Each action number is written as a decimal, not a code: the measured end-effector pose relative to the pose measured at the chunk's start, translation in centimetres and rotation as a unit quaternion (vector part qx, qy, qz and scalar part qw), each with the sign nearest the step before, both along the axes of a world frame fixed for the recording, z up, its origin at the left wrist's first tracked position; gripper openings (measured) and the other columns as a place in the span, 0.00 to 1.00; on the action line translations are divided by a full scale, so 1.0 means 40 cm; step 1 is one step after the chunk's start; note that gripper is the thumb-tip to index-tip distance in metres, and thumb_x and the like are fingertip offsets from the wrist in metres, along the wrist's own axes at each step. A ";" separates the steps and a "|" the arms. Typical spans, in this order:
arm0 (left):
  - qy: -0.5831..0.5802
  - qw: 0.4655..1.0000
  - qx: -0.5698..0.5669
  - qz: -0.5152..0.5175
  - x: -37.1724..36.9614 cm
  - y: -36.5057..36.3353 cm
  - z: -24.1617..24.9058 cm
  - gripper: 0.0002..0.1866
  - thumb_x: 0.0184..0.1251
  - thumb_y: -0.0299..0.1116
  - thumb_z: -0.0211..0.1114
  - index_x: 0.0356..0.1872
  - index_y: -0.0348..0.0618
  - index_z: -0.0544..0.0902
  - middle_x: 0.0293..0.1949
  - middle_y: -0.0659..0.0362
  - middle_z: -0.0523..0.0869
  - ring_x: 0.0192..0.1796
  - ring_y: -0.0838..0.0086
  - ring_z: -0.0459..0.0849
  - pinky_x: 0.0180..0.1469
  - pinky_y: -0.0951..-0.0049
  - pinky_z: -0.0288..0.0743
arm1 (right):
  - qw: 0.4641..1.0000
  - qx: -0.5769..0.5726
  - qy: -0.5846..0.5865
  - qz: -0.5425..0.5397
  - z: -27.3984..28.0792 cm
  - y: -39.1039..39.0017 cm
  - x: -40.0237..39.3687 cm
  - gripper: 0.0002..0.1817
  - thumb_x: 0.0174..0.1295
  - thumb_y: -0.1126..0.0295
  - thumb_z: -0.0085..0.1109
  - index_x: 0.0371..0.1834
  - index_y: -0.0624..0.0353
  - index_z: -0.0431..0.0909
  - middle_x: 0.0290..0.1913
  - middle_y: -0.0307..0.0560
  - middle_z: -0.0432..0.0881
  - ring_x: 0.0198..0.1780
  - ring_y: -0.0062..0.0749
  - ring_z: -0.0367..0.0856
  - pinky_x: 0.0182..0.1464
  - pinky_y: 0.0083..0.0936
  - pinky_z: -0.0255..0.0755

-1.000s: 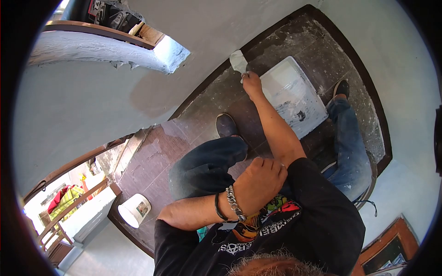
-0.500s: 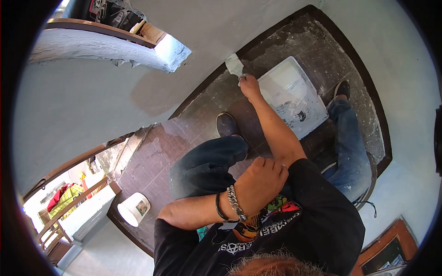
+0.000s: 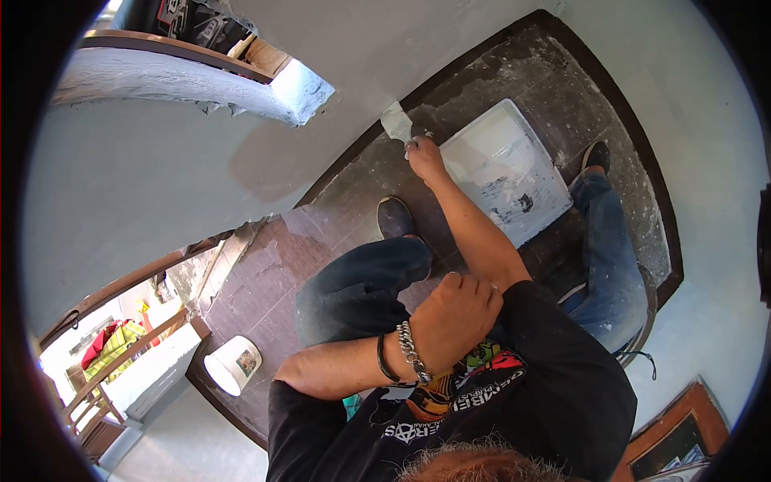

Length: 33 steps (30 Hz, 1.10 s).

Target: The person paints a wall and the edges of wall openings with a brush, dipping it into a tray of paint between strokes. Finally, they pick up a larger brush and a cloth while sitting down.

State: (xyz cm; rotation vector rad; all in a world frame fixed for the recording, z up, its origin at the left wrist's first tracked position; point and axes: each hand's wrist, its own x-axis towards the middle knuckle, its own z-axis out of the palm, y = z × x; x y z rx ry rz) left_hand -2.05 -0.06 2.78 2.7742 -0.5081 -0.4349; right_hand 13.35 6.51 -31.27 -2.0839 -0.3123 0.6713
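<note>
My right hand (image 3: 426, 159) is closed round the handle of a putty knife (image 3: 397, 123). Its wide blade is coated with pale filler and lies against the foot of the grey wall (image 3: 321, 128), by the dark skirting strip. Right of that hand, a white rectangular tray (image 3: 554, 189) rests on the floor, smeared with white filler and dark bare patches. My left hand (image 3: 458, 317), with a chain bracelet at the wrist, is held before my chest. Its fingers are curled in, with no object visible; their underside is hidden.
A white bucket (image 3: 234, 365) stands on the brown tiled floor (image 3: 273, 281) at the lower left. My shoes (image 3: 395, 218) are on either side of the tray. A wall opening with a rough ledge (image 3: 177, 80) is at upper left. A wooden railing (image 3: 132, 357) runs at left.
My right hand has moved a little left and down with the putty knife, bringing the blade to the wall's foot. My left hand stays where it was.
</note>
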 end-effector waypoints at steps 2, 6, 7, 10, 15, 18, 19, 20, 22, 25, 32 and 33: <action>-0.005 1.000 -0.003 0.002 -0.001 -0.001 -0.001 0.19 0.58 0.34 0.62 0.51 0.41 0.81 0.36 0.63 0.82 0.40 0.74 0.80 0.40 0.75 0.69 | 0.999 0.008 0.032 0.017 0.007 -0.002 -0.004 0.17 0.67 0.61 0.52 0.39 0.68 0.79 0.41 0.69 0.82 0.48 0.66 0.80 0.51 0.50 0.72; -0.002 1.000 -0.006 0.006 0.001 -0.001 -0.001 0.18 0.58 0.34 0.62 0.50 0.41 0.81 0.36 0.63 0.82 0.40 0.74 0.81 0.40 0.75 0.69 | 0.998 0.022 0.052 0.034 0.005 0.004 -0.028 0.18 0.67 0.61 0.52 0.42 0.68 0.79 0.44 0.73 0.81 0.51 0.70 0.78 0.54 0.52 0.72; 0.000 1.000 -0.005 0.005 0.001 -0.001 -0.001 0.18 0.57 0.34 0.62 0.50 0.41 0.81 0.36 0.63 0.82 0.40 0.74 0.81 0.40 0.75 0.69 | 0.998 0.023 0.050 0.028 0.002 0.008 -0.036 0.17 0.67 0.62 0.52 0.40 0.68 0.79 0.40 0.69 0.82 0.48 0.65 0.80 0.51 0.49 0.72; -0.003 1.000 -0.012 0.005 0.000 0.000 -0.002 0.18 0.57 0.33 0.62 0.50 0.41 0.81 0.36 0.62 0.82 0.40 0.74 0.81 0.40 0.74 0.70 | 0.999 0.021 0.043 0.018 -0.005 0.018 -0.062 0.15 0.68 0.63 0.52 0.37 0.66 0.80 0.34 0.61 0.84 0.41 0.57 0.83 0.45 0.44 0.72; -0.015 1.000 -0.011 0.006 -0.001 0.004 -0.001 0.18 0.58 0.33 0.62 0.50 0.40 0.81 0.36 0.62 0.82 0.41 0.74 0.81 0.40 0.74 0.70 | 0.999 0.030 0.031 0.029 -0.009 0.028 -0.093 0.15 0.68 0.62 0.52 0.38 0.66 0.79 0.35 0.63 0.84 0.43 0.59 0.83 0.46 0.45 0.72; -0.021 1.000 -0.010 0.011 -0.004 0.003 -0.006 0.17 0.58 0.33 0.62 0.49 0.40 0.81 0.37 0.61 0.82 0.41 0.74 0.82 0.40 0.75 0.69 | 0.996 0.029 0.072 0.054 0.019 0.028 -0.106 0.18 0.68 0.61 0.51 0.43 0.68 0.79 0.44 0.73 0.81 0.51 0.70 0.78 0.54 0.52 0.71; -0.022 1.000 -0.012 0.013 -0.004 0.003 -0.008 0.17 0.58 0.33 0.62 0.49 0.40 0.81 0.37 0.61 0.82 0.41 0.74 0.82 0.40 0.75 0.69 | 0.995 0.029 0.080 0.059 0.029 0.030 -0.110 0.18 0.68 0.61 0.51 0.43 0.68 0.79 0.44 0.73 0.81 0.51 0.70 0.78 0.54 0.52 0.71; -0.024 1.000 -0.013 0.015 -0.003 0.004 -0.007 0.17 0.58 0.33 0.62 0.49 0.40 0.81 0.36 0.62 0.82 0.40 0.74 0.81 0.39 0.75 0.69 | 0.994 0.030 0.088 0.065 0.032 0.032 -0.116 0.18 0.67 0.61 0.51 0.43 0.68 0.79 0.44 0.73 0.81 0.51 0.70 0.78 0.54 0.52 0.71; -0.029 0.999 -0.016 0.018 -0.002 0.005 -0.004 0.16 0.58 0.33 0.62 0.48 0.40 0.81 0.36 0.62 0.81 0.40 0.74 0.81 0.39 0.75 0.69 | 0.990 0.035 0.105 0.086 0.041 0.032 -0.134 0.18 0.67 0.61 0.52 0.43 0.68 0.80 0.44 0.73 0.81 0.51 0.70 0.78 0.54 0.52 0.71; -0.027 0.999 -0.019 0.025 -0.003 0.004 -0.006 0.15 0.58 0.33 0.62 0.46 0.41 0.81 0.35 0.62 0.81 0.39 0.74 0.81 0.38 0.74 0.69 | 0.983 0.042 0.107 0.145 0.040 0.016 -0.166 0.19 0.66 0.60 0.53 0.40 0.68 0.80 0.41 0.70 0.83 0.47 0.65 0.82 0.49 0.50 0.73; -0.011 0.999 -0.028 0.020 -0.001 0.006 0.001 0.14 0.57 0.33 0.62 0.44 0.42 0.80 0.34 0.62 0.80 0.39 0.74 0.81 0.39 0.74 0.69 | 0.947 0.085 0.311 -0.017 0.043 -0.078 -0.050 0.12 0.65 0.64 0.52 0.37 0.59 0.82 0.26 0.45 0.82 0.23 0.29 0.77 0.26 0.32 0.69; -0.019 0.999 -0.026 0.019 -0.002 0.006 -0.001 0.14 0.56 0.33 0.62 0.44 0.42 0.80 0.34 0.62 0.81 0.39 0.74 0.81 0.40 0.74 0.69 | 0.958 0.100 0.263 -0.051 0.038 -0.089 -0.014 0.12 0.65 0.64 0.52 0.37 0.59 0.82 0.25 0.46 0.82 0.23 0.28 0.77 0.26 0.32 0.69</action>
